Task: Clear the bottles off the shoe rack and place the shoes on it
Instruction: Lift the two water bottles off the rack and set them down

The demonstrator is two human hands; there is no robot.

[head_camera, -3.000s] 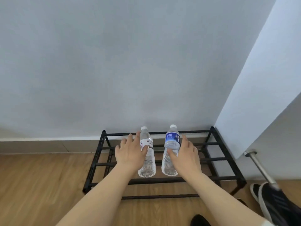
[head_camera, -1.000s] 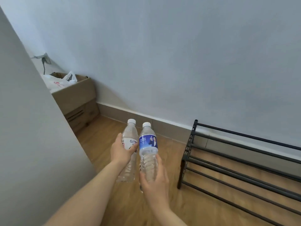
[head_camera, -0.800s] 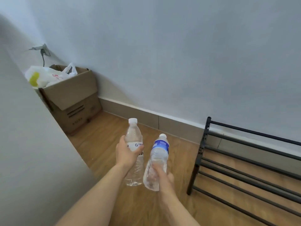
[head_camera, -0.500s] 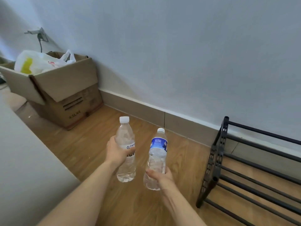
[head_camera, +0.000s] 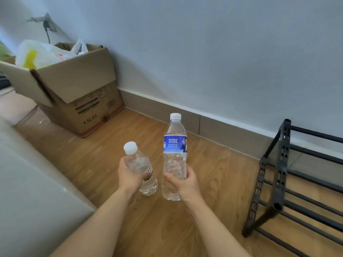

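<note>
My left hand (head_camera: 130, 178) grips a clear water bottle with a white label (head_camera: 138, 164); it tilts toward me, white cap up and to the left. My right hand (head_camera: 183, 184) holds a second clear bottle with a blue label (head_camera: 174, 156) upright by its lower half. Both bottles hang above the wooden floor, left of the black metal shoe rack (head_camera: 278, 175), which stands at the right edge with bare bars. No shoes are in view.
An open cardboard box (head_camera: 78, 93) with plastic bags (head_camera: 37, 54) in it stands against the wall at the back left. A pale grey surface (head_camera: 31, 191) fills the lower left. Wooden floor (head_camera: 104, 154) lies between box and rack.
I lifted both bottles off the rack and carried them left. In the last half second the left bottle has tilted toward me and dropped lower; the blue-label one stays upright.
</note>
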